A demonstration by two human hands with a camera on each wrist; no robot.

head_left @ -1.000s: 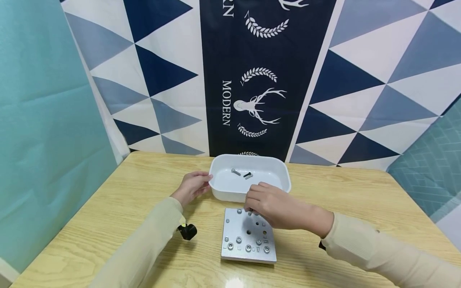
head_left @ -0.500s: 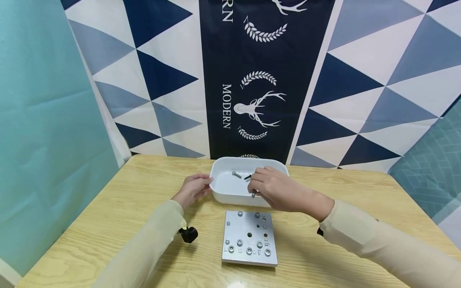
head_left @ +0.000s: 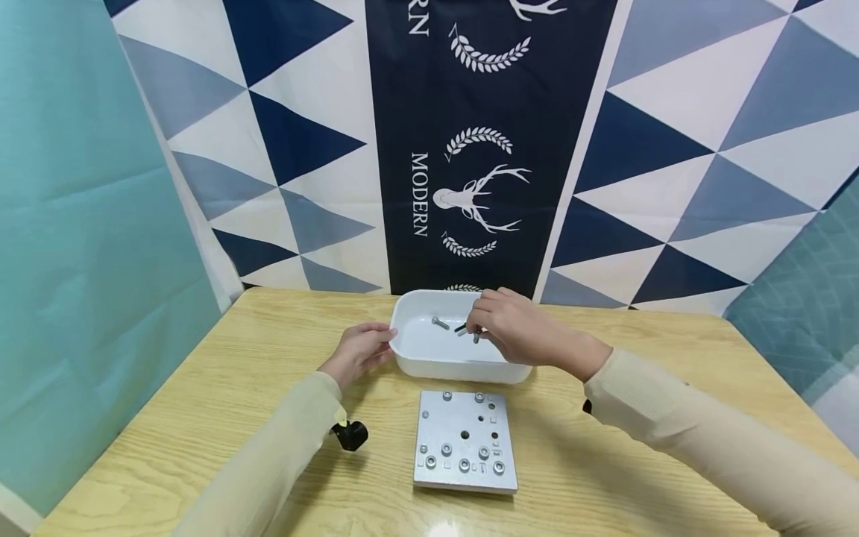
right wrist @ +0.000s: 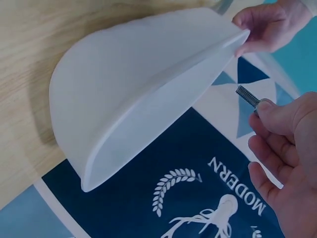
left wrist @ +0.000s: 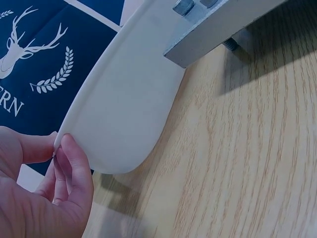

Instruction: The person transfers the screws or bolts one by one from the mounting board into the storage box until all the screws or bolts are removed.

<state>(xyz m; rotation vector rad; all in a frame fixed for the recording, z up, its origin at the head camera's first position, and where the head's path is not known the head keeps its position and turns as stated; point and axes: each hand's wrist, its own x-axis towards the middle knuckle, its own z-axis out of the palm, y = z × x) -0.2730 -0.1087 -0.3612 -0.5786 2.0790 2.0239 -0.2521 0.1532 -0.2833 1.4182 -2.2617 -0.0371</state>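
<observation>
My right hand (head_left: 513,324) is over the right part of a white plastic tub (head_left: 463,369). Between its thumb and forefinger it pinches a threaded bolt (right wrist: 247,96), whose shank sticks out past the fingertips. The bolt's head is hidden in the fingers. My left hand (head_left: 360,350) grips the left end of the tub's rim, thumb on one side and fingers on the other, as the left wrist view shows. Inside the tub lie a silver bolt (head_left: 440,323) and a black bolt (head_left: 460,327), with another silver one partly seen beside it.
In front of the tub a silver metal plate (head_left: 463,429) stands on the wooden table (head_left: 322,492). Several socket-head bolts sit in it, and other holes are open. A bolt end (left wrist: 230,44) shows below the plate. A patterned cloth (head_left: 315,149) hangs behind the table.
My right hand has risen away from the plate and gone back over the tub, carrying the bolt. The left hand stays at the rim.
</observation>
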